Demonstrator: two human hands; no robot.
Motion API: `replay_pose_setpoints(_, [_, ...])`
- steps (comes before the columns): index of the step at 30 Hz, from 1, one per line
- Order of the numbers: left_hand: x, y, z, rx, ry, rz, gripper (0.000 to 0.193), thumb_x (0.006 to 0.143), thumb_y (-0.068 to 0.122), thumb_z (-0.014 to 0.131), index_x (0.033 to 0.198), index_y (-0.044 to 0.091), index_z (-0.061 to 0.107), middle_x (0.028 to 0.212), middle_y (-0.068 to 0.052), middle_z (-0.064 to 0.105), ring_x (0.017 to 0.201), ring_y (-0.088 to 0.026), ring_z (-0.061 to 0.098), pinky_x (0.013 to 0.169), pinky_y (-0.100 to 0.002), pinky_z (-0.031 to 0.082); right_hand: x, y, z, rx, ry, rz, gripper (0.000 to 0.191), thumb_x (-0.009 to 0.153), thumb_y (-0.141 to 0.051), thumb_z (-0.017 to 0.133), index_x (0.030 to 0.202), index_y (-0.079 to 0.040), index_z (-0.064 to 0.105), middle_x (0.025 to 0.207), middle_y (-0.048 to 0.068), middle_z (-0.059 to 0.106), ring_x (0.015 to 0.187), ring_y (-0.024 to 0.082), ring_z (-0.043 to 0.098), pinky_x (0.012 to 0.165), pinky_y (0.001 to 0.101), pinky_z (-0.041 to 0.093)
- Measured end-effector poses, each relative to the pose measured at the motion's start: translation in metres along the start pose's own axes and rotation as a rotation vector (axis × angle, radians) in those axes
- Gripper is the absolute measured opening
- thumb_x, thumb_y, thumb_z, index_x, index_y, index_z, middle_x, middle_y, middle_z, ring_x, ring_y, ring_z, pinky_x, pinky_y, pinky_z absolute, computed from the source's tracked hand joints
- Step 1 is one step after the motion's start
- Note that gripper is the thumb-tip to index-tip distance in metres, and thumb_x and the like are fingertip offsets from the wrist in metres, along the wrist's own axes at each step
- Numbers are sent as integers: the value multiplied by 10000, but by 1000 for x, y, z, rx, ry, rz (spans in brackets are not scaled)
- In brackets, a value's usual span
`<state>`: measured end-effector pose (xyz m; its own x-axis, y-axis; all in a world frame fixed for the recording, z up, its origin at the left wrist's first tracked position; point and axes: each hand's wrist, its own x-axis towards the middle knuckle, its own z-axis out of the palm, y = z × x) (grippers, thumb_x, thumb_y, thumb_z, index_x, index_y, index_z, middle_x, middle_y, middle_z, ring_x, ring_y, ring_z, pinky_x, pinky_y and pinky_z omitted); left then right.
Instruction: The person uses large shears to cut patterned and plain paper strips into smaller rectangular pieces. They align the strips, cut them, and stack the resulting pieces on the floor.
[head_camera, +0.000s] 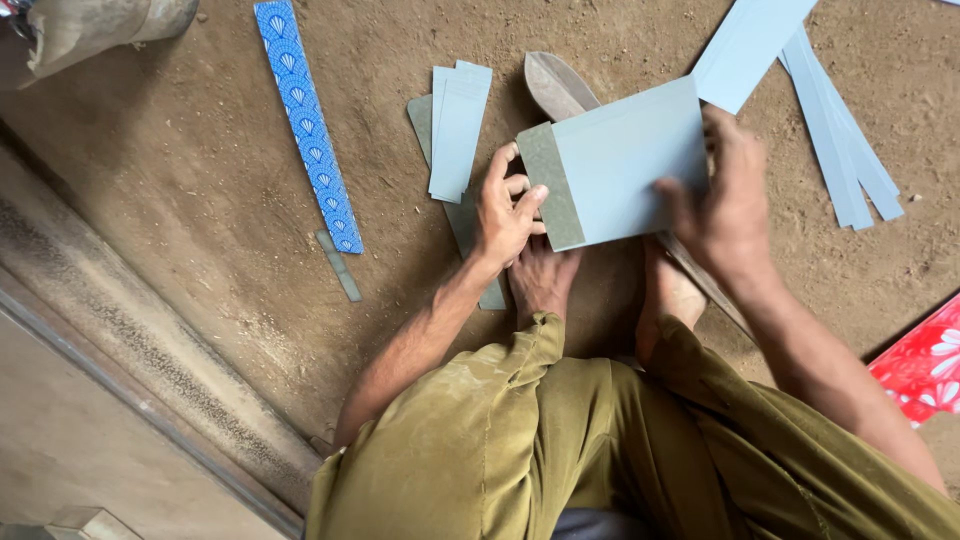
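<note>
- Squarely between the two hands sits a pale blue-grey card sheet (625, 160), held just above the dirt floor (200, 180) in front of the person's bare feet.
- Fingers of the left hand (508, 205) are curled together and pinched on the sheet's near-left edge, beside its darker folded strip (552, 188); that grip seems to steady the fold line.
- Fingers of the right hand (725, 200) lie spread over the sheet's right edge, pressing down on it, probably to keep the card flat and taut against the other hand's pull.
- Beyond the left fingertips lies a small stack of narrow pale strips (458, 125), near but not touching them; farther out lies a long blue patterned strip (308, 125).
- Past the right fingers, more pale strips (845, 150) fan out, well apart from the hand.
- Only the sheet's far edge has a thing close by, a larger pale sheet (750, 45) at its far-right corner; bare dirt lies open left of the left wrist.
- A red flowered sheet (925, 365) sits outside the right forearm.
</note>
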<state>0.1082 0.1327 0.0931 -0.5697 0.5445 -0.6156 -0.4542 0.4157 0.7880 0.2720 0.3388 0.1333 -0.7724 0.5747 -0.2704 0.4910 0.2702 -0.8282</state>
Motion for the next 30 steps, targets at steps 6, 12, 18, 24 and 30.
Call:
replay_pose_setpoints(6, [-11, -17, 6, 242, 125, 169, 721, 1005, 14, 598, 1624, 49, 228, 888, -97, 678, 742, -160, 664, 630, -300, 600, -6, -6, 50, -412, -361, -494, 763, 661, -382, 883, 1378, -227, 675, 1562, 172, 510, 1428, 340, 422, 1116, 531, 254])
replay_pose_setpoints(12, [-17, -30, 12, 445, 111, 46, 763, 1020, 89, 565, 1653, 38, 142, 759, -120, 611, 684, -189, 597, 686, -331, 529, -1, 11, 59, -310, -246, -652, 352, 779, -372, 887, 1105, -264, 810, 1519, 35, 594, 1362, 246, 516, 1112, 496, 273])
replay_pose_setpoints(18, [-5, -30, 9, 268, 119, 276, 690, 1048, 66, 583, 1633, 55, 218, 1121, -175, 719, 985, -250, 722, 826, -355, 612, 0, 9, 60, -270, -275, -615, 324, 773, -356, 875, 1066, -234, 807, 1503, 39, 598, 1341, 258, 521, 1095, 498, 283])
replay_pose_setpoints(24, [2, 2, 12, -134, 3, 145, 771, 963, 3, 547, 1633, 112, 181, 1146, -217, 731, 898, -245, 780, 513, -324, 662, -39, 32, 43, -441, -177, -543, 561, 802, -327, 868, 1310, -170, 689, 1500, 83, 572, 1348, 292, 512, 1139, 488, 329])
replay_pose_setpoints(30, [90, 60, -52, -63, 231, 370, 651, 972, -20, 652, 1541, 59, 344, 855, -200, 629, 646, -193, 635, 393, -303, 609, -187, 86, -10, -578, 66, 74, 671, 897, -297, 843, 1438, -28, 551, 1277, 183, 559, 1203, 345, 499, 1048, 466, 423])
